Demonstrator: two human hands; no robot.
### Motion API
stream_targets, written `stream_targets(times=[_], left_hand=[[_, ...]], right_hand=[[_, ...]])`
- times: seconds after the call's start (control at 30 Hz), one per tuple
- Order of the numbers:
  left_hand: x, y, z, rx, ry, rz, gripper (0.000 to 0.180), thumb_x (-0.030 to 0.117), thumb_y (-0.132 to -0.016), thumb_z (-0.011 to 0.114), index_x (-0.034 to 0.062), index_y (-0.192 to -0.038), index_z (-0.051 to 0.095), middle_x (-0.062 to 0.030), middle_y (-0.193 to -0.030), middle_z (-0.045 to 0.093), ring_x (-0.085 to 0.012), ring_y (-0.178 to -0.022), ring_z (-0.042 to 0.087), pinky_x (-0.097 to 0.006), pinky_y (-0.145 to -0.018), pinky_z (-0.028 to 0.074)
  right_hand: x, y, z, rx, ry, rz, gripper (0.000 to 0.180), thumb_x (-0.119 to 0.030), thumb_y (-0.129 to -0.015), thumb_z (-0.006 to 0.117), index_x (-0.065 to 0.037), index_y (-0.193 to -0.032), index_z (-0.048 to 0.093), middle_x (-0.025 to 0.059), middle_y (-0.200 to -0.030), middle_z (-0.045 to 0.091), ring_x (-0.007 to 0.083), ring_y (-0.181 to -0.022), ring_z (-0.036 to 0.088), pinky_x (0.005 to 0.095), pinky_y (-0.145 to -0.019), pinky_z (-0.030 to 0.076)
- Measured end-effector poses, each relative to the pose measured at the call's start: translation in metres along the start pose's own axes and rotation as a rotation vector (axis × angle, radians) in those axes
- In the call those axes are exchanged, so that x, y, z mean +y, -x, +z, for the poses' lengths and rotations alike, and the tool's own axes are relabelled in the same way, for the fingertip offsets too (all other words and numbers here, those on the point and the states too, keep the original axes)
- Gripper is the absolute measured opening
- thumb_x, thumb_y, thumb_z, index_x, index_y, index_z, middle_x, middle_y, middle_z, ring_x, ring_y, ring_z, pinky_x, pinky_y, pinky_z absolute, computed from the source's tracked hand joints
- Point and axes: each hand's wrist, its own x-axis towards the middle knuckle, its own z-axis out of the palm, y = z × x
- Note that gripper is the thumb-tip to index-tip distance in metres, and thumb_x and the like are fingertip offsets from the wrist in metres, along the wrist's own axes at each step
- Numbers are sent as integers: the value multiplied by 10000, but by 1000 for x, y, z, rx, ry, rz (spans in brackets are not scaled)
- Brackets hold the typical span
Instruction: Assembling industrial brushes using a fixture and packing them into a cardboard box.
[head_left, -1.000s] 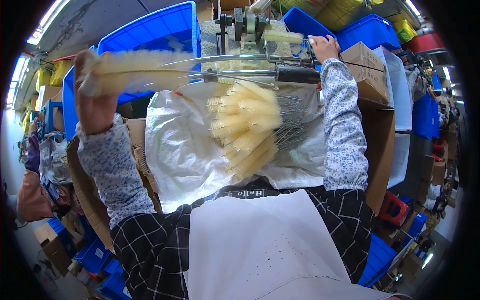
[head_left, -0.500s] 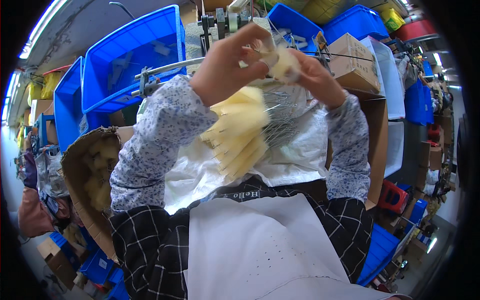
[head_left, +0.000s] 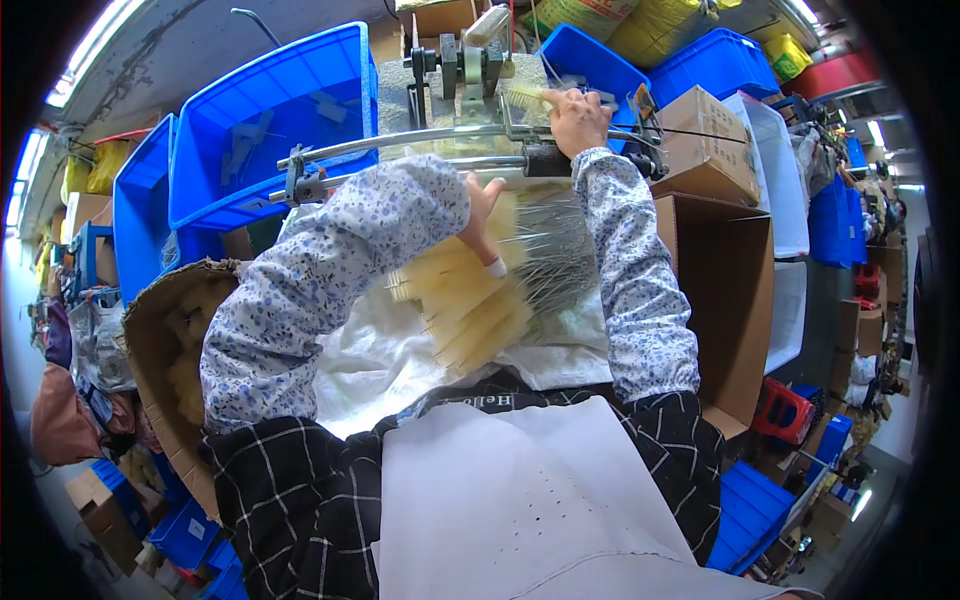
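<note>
My right hand [head_left: 577, 117] is up at the small metal machine [head_left: 462, 62] on the steel rail [head_left: 400, 140]. It grips a pale yellow bristle brush [head_left: 522, 95] that sticks out to its left. My left hand [head_left: 484, 212], with white tape on one finger, rests with spread fingers on a pile of pale yellow brushes with wire stems [head_left: 480, 300]. The pile lies on a white sheet [head_left: 370, 360] in front of me. I cannot see anything closed inside the left hand.
A cardboard box [head_left: 165, 340] at my left holds more yellow brushes. An open empty carton [head_left: 725, 290] stands at my right, a closed one [head_left: 705, 140] behind it. Blue plastic bins [head_left: 270, 110] are stacked behind the rail. A white apron [head_left: 520, 500] covers my lap.
A second ago my left arm stretched far left with a brush. It then met the right hand at the machine, and now lies on the pile. The right hand stays at the machine.
</note>
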Motion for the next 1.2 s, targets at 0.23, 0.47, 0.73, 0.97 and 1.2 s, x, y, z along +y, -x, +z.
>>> stream_targets(times=[0.23, 0.47, 0.73, 0.97, 1.2], left_hand=[[-20, -32, 37, 102, 43, 2, 1221, 751, -487, 558, -15, -1313, 86, -264, -1313, 223, -379, -1227, 224, -398, -1017, 194], [-24, -46, 42, -119, 383, 141, 1172, 684, -518, 602, -20, -1309, 99, -233, -1202, 412, -287, -1139, 405, -379, -959, 297], [12, -30, 53, 16, 283, 163, 1096, 630, -518, 633, 40, -1304, 148, -211, -1169, 443, -338, -1072, 451, -465, -919, 307], [5, -29, 58, 43, 279, 173, 1106, 664, -513, 618, 40, -1300, 154, -219, -1187, 419, -354, -1098, 421, -510, -911, 284], [3, -30, 59, 53, 318, 176, 1103, 661, -514, 618, 50, -1306, 154, -211, -1207, 399, -348, -1124, 396, -541, -922, 251]], right_hand=[[-2, -4, 1, 21, -31, -34, 287, -186, -765, 503, -269, -1029, 581, 25, -925, 549, 224, -924, 466, 392, -798, 335], [-1, -8, 4, -11, -109, -67, 310, -162, -762, 498, -276, -1039, 578, 7, -955, 546, 204, -960, 447, 381, -839, 303], [12, -28, 27, 115, 51, -270, 384, -115, -775, 491, -239, -1138, 502, 17, -1063, 497, 187, -1088, 379, 438, -900, 240], [38, 0, 0, 61, 111, 104, 516, -258, -715, 579, -120, -1190, 433, 43, -1138, 475, 233, -1088, 379, 452, -879, 271], [29, -1, 18, 94, -188, 127, 373, -189, -727, 553, -101, -1090, 538, 71, -1076, 543, 239, -975, 511, 427, -808, 357]])
